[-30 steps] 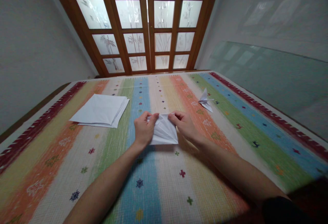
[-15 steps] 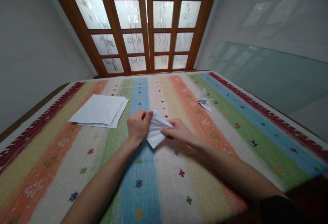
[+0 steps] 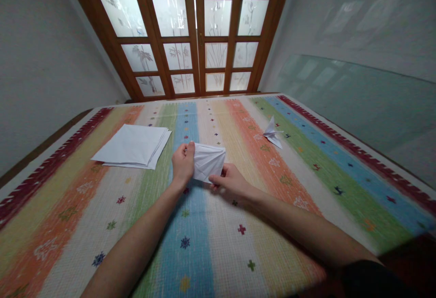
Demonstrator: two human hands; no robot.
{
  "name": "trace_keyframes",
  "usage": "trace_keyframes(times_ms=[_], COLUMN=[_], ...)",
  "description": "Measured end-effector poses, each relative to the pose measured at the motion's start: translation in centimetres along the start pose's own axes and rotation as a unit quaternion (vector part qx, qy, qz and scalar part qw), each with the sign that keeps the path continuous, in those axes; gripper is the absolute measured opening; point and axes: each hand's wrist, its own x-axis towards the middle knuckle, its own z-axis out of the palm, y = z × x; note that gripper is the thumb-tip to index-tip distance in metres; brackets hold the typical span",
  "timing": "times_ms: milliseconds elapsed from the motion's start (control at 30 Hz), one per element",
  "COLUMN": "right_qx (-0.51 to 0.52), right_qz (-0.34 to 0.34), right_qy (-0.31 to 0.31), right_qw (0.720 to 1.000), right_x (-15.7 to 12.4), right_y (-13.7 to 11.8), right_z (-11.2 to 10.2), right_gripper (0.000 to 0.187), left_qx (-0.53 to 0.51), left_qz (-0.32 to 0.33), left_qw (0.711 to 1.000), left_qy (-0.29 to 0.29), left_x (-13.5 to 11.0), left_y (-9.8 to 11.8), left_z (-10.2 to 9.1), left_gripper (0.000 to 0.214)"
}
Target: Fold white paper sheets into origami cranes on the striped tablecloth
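Over tblcloth (image 3: 225,248), L hand (image 3: 183,163) & R hand (image 3: 233,180) hold paper (image 3: 207,161).

Grey crease lines fan across the white folded paper (image 3: 207,164) I hold against a tablecloth (image 3: 199,264) striped blue, green, orange, cream, yellow and, along both edges, dark red. Crosses (image 3: 241,229) (deep red and green nearest me) and navy snowflakes (image 3: 185,242) dot the stripes. My sleeve (image 3: 369,277) shows black; the paper stack (image 3: 131,146) and winged paper figure (image 3: 271,128), white; the doors (image 3: 200,57), brown.
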Motion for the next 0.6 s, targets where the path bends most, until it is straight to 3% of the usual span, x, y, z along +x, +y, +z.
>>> trace_keyframes(times_ms=[100, 300, 500, 600], right_qx=[0.005, 0.067, 0.024, -0.007], right_qz=[0.009, -0.013, -0.069, -0.103], right_qy=[0.006, -0.002, 0.039, 0.046], right_qw=[1.000, 0.998, 0.997, 0.994], right_x=[-0.03, 0.22, 0.30, 0.36], right_y=[0.14, 0.86, 0.78, 0.81], right_z=[-0.19, -0.22, -0.24, -0.54], right_gripper=[0.007, 0.022, 0.036, 0.040], left_qx=[-0.031, -0.017, -0.072, -0.081], left_qz=[-0.010, 0.005, -0.041, -0.055], left_qw=[0.998, 0.999, 0.992, 0.989], left_qy=[-0.045, -0.027, -0.099, -0.107], left_x=[0.20, -0.20, -0.45, -0.70], left_y=[0.05, 0.14, -0.24, -0.15], left_z=[0.00, 0.00, 0.46, 0.70], left_gripper=[0.044, 0.045, 0.035, 0.029])
